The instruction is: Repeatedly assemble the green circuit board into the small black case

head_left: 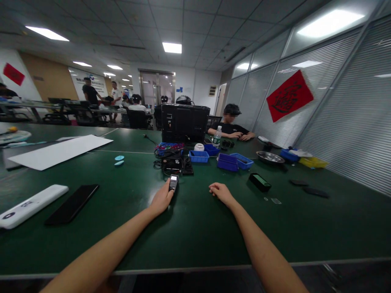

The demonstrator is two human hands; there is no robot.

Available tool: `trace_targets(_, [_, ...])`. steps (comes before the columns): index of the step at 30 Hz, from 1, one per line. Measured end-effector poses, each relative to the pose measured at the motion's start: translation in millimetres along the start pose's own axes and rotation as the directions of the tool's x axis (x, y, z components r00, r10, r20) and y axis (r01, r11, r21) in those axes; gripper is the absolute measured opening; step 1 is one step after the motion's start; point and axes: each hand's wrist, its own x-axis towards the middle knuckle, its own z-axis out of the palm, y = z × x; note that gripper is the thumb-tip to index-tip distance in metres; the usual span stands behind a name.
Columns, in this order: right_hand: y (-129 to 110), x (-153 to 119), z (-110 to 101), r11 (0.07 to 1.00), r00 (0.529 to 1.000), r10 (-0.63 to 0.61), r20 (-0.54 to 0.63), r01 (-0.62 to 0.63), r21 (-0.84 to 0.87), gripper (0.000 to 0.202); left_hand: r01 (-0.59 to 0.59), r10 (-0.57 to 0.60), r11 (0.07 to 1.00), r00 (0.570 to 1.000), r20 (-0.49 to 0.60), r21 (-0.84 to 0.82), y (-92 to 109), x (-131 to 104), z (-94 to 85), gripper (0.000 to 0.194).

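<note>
On the green tabletop, my left hand is closed around a small dark handheld device with a lit white screen and buttons below it. The device looks like a voice recorder or a keypad phone. My right hand rests on the table a little to the right, fingers curled in, with nothing seen in them. Just beyond the device lie a black box-shaped item and a tangle of cables. A black open box with a green inside sits to the right of my right hand.
Behind stand a monitor, a baseball, blue bins and a water bottle. A metal bowl is at right. White sheet, white bar-shaped device and black slab lie left. A person sits opposite.
</note>
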Motion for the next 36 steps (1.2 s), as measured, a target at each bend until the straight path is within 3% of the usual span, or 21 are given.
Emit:
trace_targets(6, [-6, -2, 7, 0.992, 0.998, -0.029, -0.048, 0.023, -0.124, 0.019, -0.01, 0.012, 0.993, 1.0, 0.016, -0.116, 27, 8, 28.3, 0.067])
trace_targets(12, [-31, -16, 23, 0.962, 0.954, -0.179, -0.241, 0.118, -0.247, 0.033, -0.075, 0.084, 0.968, 0.996, 0.031, -0.241, 50, 16, 55.0, 0.082])
trace_targets(18, [-50, -26, 52, 0.856, 0.968, -0.167, -0.188, 0.048, -0.514, 0.063, -0.191, 0.24, 0.918, 0.965, 0.105, -0.347, 50, 22, 67.6, 0.083])
trace_targets(22, [-52, -26, 60, 0.777, 0.969, -0.131, -0.209, -0.03, -0.629, 0.069, -0.188, 0.244, 0.909, 0.964, 0.11, -0.371, 45, 24, 70.5, 0.085])
trace_targets(25, [-48, -22, 51, 0.758, 0.963, -0.071, -0.259, -0.117, -0.642, 0.069, -0.153, 0.201, 0.917, 0.975, 0.094, -0.367, 43, 24, 71.2, 0.083])
trace_targets(31, [-31, -14, 10, 0.73, 0.911, 0.037, -0.412, -0.306, -0.611, 0.065, -0.076, 0.106, 0.928, 0.992, 0.063, -0.364, 44, 20, 61.6, 0.074])
trace_targets(36, [-21, -13, -11, 0.726, 0.891, 0.094, -0.443, -0.366, -0.582, 0.063, -0.087, 0.111, 0.944, 0.992, 0.058, -0.318, 45, 15, 54.9, 0.069])
